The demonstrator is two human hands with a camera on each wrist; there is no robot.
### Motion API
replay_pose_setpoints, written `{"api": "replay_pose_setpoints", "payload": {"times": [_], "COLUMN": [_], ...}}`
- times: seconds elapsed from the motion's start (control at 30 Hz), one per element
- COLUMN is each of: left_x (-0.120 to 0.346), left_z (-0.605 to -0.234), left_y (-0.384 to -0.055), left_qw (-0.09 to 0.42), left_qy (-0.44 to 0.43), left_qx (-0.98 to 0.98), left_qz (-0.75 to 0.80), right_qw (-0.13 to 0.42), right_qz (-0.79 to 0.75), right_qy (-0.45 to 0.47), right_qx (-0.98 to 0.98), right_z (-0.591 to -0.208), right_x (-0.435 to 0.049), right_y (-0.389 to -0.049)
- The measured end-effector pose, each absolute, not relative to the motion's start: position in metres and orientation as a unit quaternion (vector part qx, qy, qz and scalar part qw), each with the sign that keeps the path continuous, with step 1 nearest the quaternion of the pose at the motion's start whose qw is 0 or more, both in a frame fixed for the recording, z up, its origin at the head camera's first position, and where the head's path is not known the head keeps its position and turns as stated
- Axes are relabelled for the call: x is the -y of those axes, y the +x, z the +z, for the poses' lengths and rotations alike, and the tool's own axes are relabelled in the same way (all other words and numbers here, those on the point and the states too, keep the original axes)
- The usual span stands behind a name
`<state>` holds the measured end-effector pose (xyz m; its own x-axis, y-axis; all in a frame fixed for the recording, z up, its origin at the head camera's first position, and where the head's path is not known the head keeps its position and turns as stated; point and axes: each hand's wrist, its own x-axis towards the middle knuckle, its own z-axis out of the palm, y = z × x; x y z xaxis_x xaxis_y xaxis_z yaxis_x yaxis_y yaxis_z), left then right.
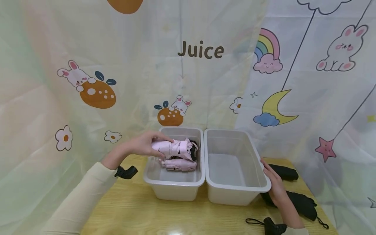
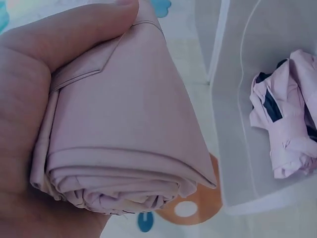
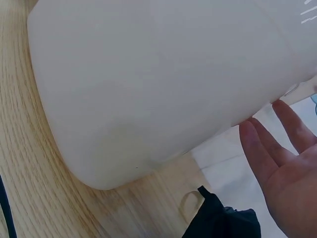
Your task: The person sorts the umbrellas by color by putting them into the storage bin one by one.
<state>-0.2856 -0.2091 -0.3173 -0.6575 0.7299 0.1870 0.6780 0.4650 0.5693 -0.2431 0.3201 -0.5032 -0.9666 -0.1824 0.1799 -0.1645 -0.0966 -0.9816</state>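
Observation:
My left hand [image 1: 144, 143] grips a folded pale pink umbrella [image 1: 167, 148] above the left white bin [image 1: 176, 183]. In the left wrist view, the thumb lies across the rolled cloth of this umbrella [image 2: 119, 114]. Below it, inside the bin, lies another pink folded umbrella [image 1: 180, 165]; the left wrist view also shows pink cloth bundles [image 2: 285, 124] there, with dark parts. On the right, my right hand [image 1: 273, 179] touches the outer side of the right white bin [image 1: 238, 187], its fingers [image 3: 255, 144] nearly straight against the wall. Nothing shows inside that bin.
Two black folded umbrellas, a far one [image 1: 284, 172] and a near one [image 1: 302, 204] with a wrist loop, lie on the wooden table [image 1: 126, 209] right of the bins. A printed curtain [image 1: 205, 85] hangs close behind. The two bins stand side by side.

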Motion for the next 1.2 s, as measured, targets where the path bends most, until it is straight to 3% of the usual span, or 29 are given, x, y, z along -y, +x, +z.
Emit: {"api": "replay_pose_setpoints", "payload": {"times": [0.2, 0.6, 0.83, 1.2], "left_x": [0.195, 0.174, 0.169, 0.171], "left_z": [-0.324, -0.352, -0.375, -0.391], "left_y": [-0.318, -0.368, -0.385, -0.404], "left_qw": [0.034, 0.067, 0.086, 0.059], "left_qy": [0.391, 0.348, 0.325, 0.289], "left_qx": [-0.866, -0.891, -0.896, -0.914], "left_qz": [0.310, 0.283, 0.289, 0.280], "right_qw": [-0.008, 0.005, 0.005, -0.006], "right_qz": [-0.733, -0.738, -0.747, -0.761], "right_qy": [-0.132, -0.130, -0.120, -0.128], "right_qx": [-0.667, -0.663, -0.654, -0.636], "right_z": [-0.500, -0.504, -0.510, -0.507], "right_x": [-0.319, -0.319, -0.319, -0.315], "right_y": [-0.246, -0.243, -0.237, -0.242]}}
